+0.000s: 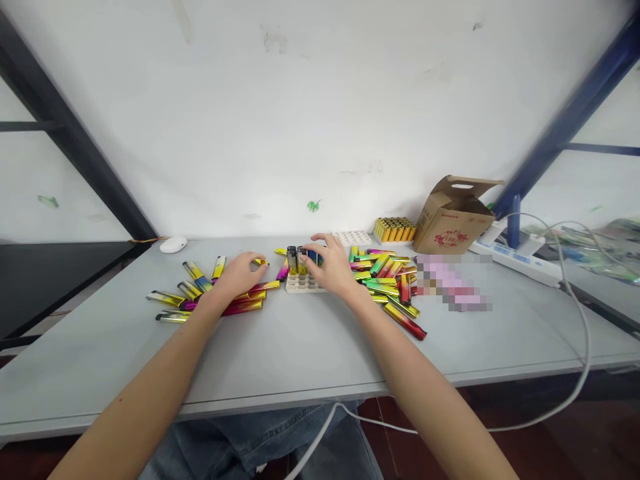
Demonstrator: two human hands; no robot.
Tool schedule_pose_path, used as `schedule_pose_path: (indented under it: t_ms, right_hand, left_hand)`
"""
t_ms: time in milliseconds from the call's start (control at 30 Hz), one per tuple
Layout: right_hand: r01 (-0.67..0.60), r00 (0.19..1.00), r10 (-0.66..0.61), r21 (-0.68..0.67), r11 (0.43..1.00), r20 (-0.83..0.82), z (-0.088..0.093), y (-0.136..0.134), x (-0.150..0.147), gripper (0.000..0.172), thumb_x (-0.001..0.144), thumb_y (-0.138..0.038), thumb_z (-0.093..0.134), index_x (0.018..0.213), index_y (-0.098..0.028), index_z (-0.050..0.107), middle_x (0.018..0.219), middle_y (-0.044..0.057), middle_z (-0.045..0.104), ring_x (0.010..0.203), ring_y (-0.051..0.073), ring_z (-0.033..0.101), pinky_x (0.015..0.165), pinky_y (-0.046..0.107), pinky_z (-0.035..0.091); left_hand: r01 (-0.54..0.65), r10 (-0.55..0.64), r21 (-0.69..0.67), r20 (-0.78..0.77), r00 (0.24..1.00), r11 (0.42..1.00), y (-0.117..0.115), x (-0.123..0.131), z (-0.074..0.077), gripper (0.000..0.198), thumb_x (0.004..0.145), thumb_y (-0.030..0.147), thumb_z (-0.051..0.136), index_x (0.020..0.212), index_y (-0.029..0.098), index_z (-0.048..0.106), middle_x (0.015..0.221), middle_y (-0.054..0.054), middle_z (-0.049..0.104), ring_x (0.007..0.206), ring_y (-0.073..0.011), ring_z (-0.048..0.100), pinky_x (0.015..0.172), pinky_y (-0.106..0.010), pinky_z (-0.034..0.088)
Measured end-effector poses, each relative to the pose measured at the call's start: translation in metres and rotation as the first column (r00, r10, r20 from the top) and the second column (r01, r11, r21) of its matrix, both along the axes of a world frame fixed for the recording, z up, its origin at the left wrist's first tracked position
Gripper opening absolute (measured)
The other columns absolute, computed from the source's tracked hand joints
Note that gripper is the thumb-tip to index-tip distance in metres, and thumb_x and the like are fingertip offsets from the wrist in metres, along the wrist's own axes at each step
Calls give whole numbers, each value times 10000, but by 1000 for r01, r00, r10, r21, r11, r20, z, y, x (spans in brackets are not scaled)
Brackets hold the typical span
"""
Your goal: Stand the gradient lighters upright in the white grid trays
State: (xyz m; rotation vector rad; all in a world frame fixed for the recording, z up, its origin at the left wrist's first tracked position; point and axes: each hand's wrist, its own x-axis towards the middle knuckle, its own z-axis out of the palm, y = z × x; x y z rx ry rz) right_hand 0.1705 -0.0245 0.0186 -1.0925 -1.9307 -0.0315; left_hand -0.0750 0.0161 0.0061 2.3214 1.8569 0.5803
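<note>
Colourful metallic lighters lie in two heaps on the grey table: one heap (pixel 200 297) at the left, another (pixel 387 280) at the right. Between them sits a white holed tray (pixel 303 285) with a few lighters (pixel 296 259) standing upright at its back. My left hand (pixel 239 275) rests on the left heap, fingers closed on a yellow lighter (pixel 260 262). My right hand (pixel 333 263) reaches over the tray, fingers pinching a dark blue lighter (pixel 313 255) at the upright row.
A second white tray (pixel 353 238) and a block of packed yellow lighters (pixel 395 229) lie at the back. A brown cardboard box (pixel 453 217), a white power strip (pixel 517 257) with cables, and a white mouse (pixel 173 245) also sit on the table (pixel 300 353).
</note>
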Motion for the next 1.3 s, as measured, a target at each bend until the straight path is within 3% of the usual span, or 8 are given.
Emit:
schedule_pose_path:
  t_ms: [167, 333, 467, 700, 800, 1033, 1167, 1300]
  right_hand:
    - [-76, 996, 76, -2, 997, 39, -1, 2, 3, 243, 926, -318, 555, 1080, -203, 704, 1210, 111, 597, 1154, 244, 521, 1033, 419, 396]
    - [-19, 999, 19, 8, 1000, 44, -2, 4, 7, 229, 918, -300, 559, 1055, -193, 708, 1208, 117, 598, 1157, 260, 513, 1028, 435, 393]
    - [7, 999, -7, -4, 1000, 54, -1, 3, 6, 204, 894, -303, 587, 1019, -201, 713, 1197, 111, 597, 1155, 271, 509, 1026, 444, 390]
    - [36, 999, -36, 16, 999, -21, 2, -2, 1, 322, 865, -281, 603, 1172, -188, 618, 1201, 114, 579, 1141, 256, 520, 1021, 403, 405]
    - [39, 998, -38, 16, 999, -41, 0, -1, 0, 298, 880, -279, 573, 1158, -181, 613, 1200, 118, 577, 1143, 254, 520, 1025, 405, 403]
    - [43, 997, -42, 12, 999, -64, -1, 0, 0, 279, 895, -270, 530, 1140, -170, 617, 1196, 132, 571, 1152, 252, 522, 1033, 403, 403]
    - [64, 995, -63, 16, 998, -75, 0, -1, -1, 270, 900, -268, 515, 1129, -169, 620, 1187, 130, 584, 1142, 254, 523, 1031, 407, 408]
    - [122, 989, -119, 27, 992, -88, 1, -2, -3, 283, 905, -269, 503, 1150, -172, 605, 1202, 129, 593, 1160, 267, 507, 1047, 431, 387]
  left_hand:
    - [-47, 47, 1, 31, 998, 999, -3, 3, 2, 487, 850, 411, 496, 1249, 143, 577, 1340, -127, 585, 1261, -284, 519, 1079, -382, 376]
    - [-76, 80, -124, 32, 996, 989, -4, 5, 4, 590, 891, 405, 479, 1397, 102, 458, 1464, -152, 476, 1345, -299, 452, 1110, -371, 342]
    - [-20, 25, -70, 75, 997, 997, -4, 4, 5, 658, 849, 395, 572, 1422, 105, 429, 1445, -156, 493, 1339, -309, 455, 1109, -387, 351]
    - [39, -55, 70, 250, 967, 997, -7, 7, 6, 845, 729, 278, 716, 1484, 201, 343, 1450, -160, 451, 979, -248, 681, 973, -391, 487]
    - [-18, 10, 25, 281, 960, 1000, -7, 9, 8, 918, 694, 217, 724, 1510, 192, 302, 1322, -149, 594, 920, -242, 699, 929, -379, 512]
    - [25, -7, -40, 395, 919, 999, -5, 8, 8, 321, 668, 245, 685, 981, 207, 743, 1014, -48, 757, 996, -300, 693, 909, -354, 517]
    - [-21, 47, -50, 597, 801, 999, -9, 14, 13, 305, 700, 264, 680, 995, 202, 718, 904, -47, 739, 927, -276, 698, 829, -350, 537]
    - [-12, 113, -123, 871, 479, 992, -17, 24, 24, 241, 807, 318, 632, 1015, 197, 624, 871, -32, 653, 744, -164, 678, 697, -292, 545]
